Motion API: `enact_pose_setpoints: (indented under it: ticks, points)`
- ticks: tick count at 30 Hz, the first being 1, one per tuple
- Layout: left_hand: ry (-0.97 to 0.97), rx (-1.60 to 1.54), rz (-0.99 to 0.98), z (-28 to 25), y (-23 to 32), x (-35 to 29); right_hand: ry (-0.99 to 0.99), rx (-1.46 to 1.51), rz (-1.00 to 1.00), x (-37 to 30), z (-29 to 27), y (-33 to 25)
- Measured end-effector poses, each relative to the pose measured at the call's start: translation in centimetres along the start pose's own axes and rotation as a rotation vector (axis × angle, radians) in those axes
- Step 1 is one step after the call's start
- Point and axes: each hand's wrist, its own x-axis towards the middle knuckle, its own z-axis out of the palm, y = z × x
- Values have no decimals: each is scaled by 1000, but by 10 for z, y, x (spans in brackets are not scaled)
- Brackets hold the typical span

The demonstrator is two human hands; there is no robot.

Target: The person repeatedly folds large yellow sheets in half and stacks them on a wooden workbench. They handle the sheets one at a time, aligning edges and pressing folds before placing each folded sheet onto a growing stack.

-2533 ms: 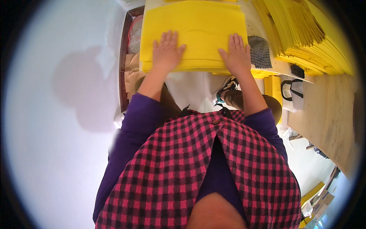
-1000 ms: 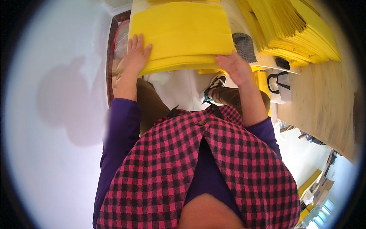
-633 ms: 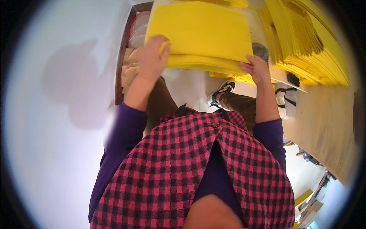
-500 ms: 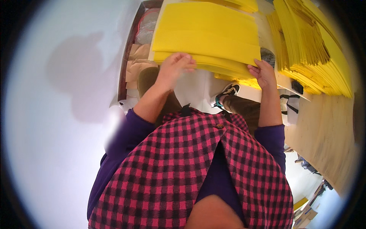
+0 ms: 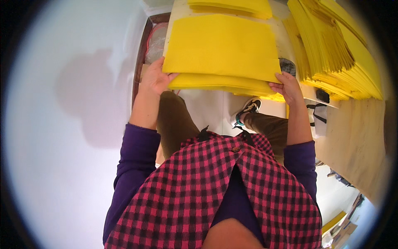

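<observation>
A yellow felt-like sheet (image 5: 222, 47) lies on a stack of similar yellow sheets (image 5: 215, 81), whose near edges hang a little over the front. My left hand (image 5: 156, 78) grips the sheet at its near left corner, thumb along the edge. At the near right corner my right hand (image 5: 287, 86) pinches the same sheet between thumb and fingers. The near edge runs nearly straight between both hands. How many layers my fingers hold is hidden.
Another yellow stack (image 5: 232, 7) lies farther back. At the right, tall piles of folded yellow sheets (image 5: 331, 50) stand close to a small black object (image 5: 322, 95). A dark grey round item (image 5: 287, 66) sits beside my right hand. A plain wall (image 5: 49, 166) borders the left side.
My left hand has moved left, from along the near edge to the sheet's near left corner, and grips it. My right hand has stayed at the right corner, slightly lower.
</observation>
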Motion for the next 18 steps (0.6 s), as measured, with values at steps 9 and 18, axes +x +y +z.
enact_pose_setpoints:
  ticks: [9,18]
  points:
    - [-58,344,-63,1,45,66,-25,-77,-56,46,-13,-30]
    - [-121,665,75,36,60,116,62,-414,-112,113,-4,-70]
